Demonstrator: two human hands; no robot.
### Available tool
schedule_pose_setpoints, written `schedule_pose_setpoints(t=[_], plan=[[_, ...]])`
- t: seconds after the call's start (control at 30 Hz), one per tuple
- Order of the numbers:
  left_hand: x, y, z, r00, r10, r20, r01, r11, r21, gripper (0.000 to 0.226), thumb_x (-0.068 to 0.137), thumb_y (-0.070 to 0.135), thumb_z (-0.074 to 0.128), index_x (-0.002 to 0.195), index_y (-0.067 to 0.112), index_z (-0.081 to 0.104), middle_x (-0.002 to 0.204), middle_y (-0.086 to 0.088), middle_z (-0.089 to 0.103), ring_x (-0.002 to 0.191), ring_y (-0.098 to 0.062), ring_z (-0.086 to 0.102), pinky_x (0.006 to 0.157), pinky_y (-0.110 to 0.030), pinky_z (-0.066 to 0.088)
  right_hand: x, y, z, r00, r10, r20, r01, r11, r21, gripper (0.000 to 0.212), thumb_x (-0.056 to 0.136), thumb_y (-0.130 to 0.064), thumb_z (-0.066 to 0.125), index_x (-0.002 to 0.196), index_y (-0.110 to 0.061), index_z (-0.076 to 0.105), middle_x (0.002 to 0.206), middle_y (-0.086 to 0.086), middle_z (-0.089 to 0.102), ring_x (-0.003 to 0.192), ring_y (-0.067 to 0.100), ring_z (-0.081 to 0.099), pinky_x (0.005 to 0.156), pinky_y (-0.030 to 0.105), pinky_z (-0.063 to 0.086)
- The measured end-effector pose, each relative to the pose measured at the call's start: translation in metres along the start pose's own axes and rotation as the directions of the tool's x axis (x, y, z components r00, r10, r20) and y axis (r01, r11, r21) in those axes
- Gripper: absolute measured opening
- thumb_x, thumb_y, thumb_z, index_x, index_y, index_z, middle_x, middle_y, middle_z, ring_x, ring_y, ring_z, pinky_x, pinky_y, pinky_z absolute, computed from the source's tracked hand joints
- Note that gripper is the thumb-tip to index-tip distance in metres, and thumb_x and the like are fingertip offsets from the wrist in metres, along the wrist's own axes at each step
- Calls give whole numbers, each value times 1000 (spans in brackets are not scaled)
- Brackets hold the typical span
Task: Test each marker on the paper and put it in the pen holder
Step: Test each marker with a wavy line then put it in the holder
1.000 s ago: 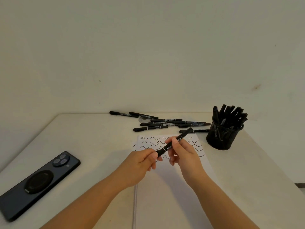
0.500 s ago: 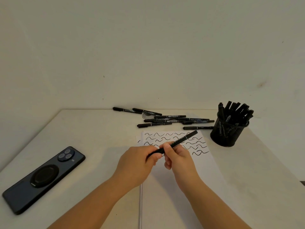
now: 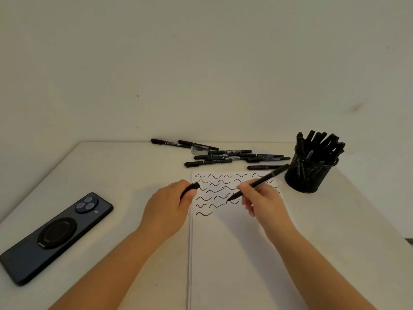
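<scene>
Your right hand pinches the marker, your left hand grips the cap; draw a light squiggle at the tip's 3 o'clock on the paper.

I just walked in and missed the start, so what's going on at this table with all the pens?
A person is testing markers. The right hand holds an uncapped marker with its tip at the paper, among rows of black squiggles. The left hand grips the cap. More markers lie loose behind the paper, and the pen holder on the right already stands full of them.
</scene>
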State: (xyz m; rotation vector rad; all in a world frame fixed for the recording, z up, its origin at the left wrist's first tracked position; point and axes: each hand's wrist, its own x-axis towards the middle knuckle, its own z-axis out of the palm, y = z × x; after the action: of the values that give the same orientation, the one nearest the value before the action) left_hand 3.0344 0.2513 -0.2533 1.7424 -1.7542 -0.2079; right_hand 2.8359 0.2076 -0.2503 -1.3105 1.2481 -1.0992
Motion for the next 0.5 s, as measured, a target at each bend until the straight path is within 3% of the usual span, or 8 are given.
schedule_pose_setpoints(t=[0.1, 0.3, 0.5], plan=[[3, 2, 11, 998, 4, 61, -2, 999, -43, 18, 95, 34, 39, 88, 25, 53, 76, 7, 57, 72, -13, 52, 64, -32, 42, -6, 11, 12, 997, -28, 75, 35, 994, -107, 14, 83, -26, 60, 72, -19, 65, 51, -7, 60, 49, 3, 51, 50, 14, 39], [-4, -10, 24, 989, 21, 143, -17, 999, -28, 20, 96, 35, 36, 98, 24, 53, 90, 3, 58, 90, -10, 45, 73, -30, 43, -6, 22, 5, 992, -75, -101, 62, 990, -126, 12, 84, -20, 57, 72, -23, 59, 54, -6, 64, 54, 2, 56, 60, 24, 43], [-5, -12, 25, 994, 32, 109, -28, 999, -42, 19, 95, 34, 38, 96, 23, 53, 82, 6, 52, 86, -7, 42, 62, -22, 35, -11, 23, 14, 987, -117, 107, 139, 961, -240, 12, 81, -22, 58, 72, -30, 56, 63, -8, 70, 53, -2, 54, 51, 10, 36]])
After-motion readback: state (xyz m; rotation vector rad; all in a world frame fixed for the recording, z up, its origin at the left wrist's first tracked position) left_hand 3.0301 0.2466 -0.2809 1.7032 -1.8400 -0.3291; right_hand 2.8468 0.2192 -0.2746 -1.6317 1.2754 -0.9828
